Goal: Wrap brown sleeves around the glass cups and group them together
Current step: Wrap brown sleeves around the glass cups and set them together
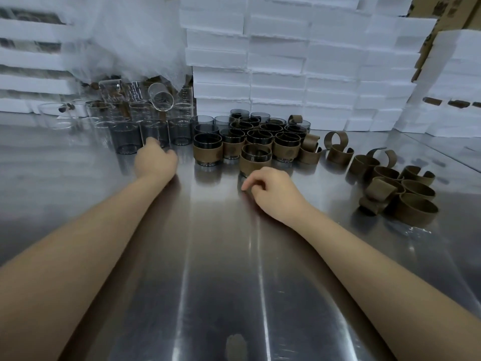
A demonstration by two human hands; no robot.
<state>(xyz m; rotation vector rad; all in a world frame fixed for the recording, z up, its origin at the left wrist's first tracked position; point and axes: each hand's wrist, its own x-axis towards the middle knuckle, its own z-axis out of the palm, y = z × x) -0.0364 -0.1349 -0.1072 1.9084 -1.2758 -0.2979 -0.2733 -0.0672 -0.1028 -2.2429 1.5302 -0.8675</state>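
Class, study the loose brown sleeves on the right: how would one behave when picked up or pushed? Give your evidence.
Probably bendy but springy: the sleeves lie as open curls, ends apart, keeping their curve. Likely light, since the strips look thin. Pushed, one may slide easily on the shiny table rather than roll.

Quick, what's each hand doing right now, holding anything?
Left hand: at a bare grey glass cup; grip cannot be told, blurred.
Right hand: loosely curled, holding nothing.
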